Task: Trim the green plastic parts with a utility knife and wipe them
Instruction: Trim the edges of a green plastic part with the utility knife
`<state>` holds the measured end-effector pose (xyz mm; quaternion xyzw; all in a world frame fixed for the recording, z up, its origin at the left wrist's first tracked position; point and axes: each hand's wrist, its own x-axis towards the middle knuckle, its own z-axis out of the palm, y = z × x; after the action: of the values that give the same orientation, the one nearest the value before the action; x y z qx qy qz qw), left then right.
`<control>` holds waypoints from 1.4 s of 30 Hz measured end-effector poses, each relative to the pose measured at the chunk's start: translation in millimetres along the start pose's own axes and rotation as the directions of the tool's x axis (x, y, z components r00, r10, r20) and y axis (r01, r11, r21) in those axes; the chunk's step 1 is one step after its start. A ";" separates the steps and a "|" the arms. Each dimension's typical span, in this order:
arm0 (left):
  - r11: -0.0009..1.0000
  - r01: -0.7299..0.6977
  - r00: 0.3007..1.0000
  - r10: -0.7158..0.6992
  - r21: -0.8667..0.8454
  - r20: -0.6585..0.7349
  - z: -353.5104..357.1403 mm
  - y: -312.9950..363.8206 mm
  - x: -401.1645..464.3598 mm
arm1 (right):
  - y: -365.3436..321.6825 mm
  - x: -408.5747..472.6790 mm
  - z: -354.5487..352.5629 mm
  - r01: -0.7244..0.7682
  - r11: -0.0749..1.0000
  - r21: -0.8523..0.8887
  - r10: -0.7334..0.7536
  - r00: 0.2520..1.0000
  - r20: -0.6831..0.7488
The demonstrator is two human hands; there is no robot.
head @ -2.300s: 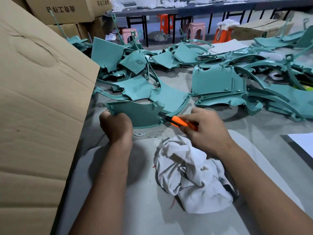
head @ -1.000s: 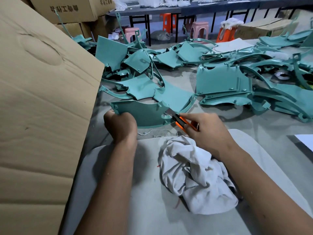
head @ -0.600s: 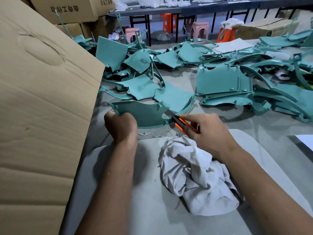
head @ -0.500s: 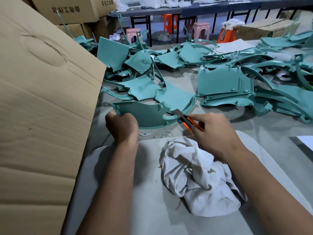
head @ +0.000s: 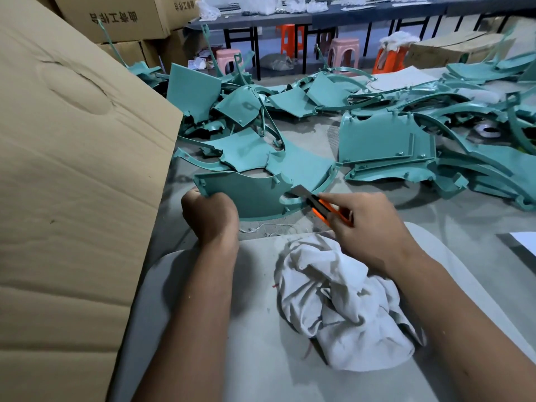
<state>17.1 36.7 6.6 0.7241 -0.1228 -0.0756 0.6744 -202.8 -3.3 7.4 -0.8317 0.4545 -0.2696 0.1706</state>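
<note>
My left hand (head: 208,216) grips the left lower corner of a curved green plastic part (head: 249,195), which stands on edge on the grey table. An orange utility knife (head: 324,207) is held in my right hand (head: 368,227), its bare blade lying against the right end of that part. A crumpled white cloth (head: 342,306) lies on a pale board just below my right wrist.
A tall cardboard sheet (head: 72,198) walls off the left side. Several more green plastic parts (head: 385,140) are heaped across the table (head: 435,224) behind and to the right. Cardboard boxes (head: 116,18), stools and dark tables stand at the back. White paper (head: 525,242) lies at the right edge.
The knife has slid right along the part's right end, with my right hand moving a little right. My left hand keeps its grip on the part.
</note>
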 end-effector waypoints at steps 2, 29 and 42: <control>1.000 0.007 1.000 -0.007 0.001 -0.001 0.3 0.9 0.2 | -5.0 -2.9 3.5 0.084 0.996 0.041 -0.086 0.995 0.043; 0.740 -0.501 0.687 0.655 -0.448 0.314 -20.7 15.1 -3.8 | 13.3 2.8 -15.0 -0.039 0.954 -0.299 0.027 0.999 -0.044; 0.785 -0.396 0.751 0.576 -0.477 0.324 -22.5 4.9 9.8 | 23.2 3.8 -19.1 0.117 0.911 0.396 -0.122 0.992 -0.012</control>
<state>32.3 55.3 13.8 0.4828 -0.4468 -0.0824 0.7487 -228.1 -19.5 11.5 -0.8079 0.3378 -0.3606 0.3212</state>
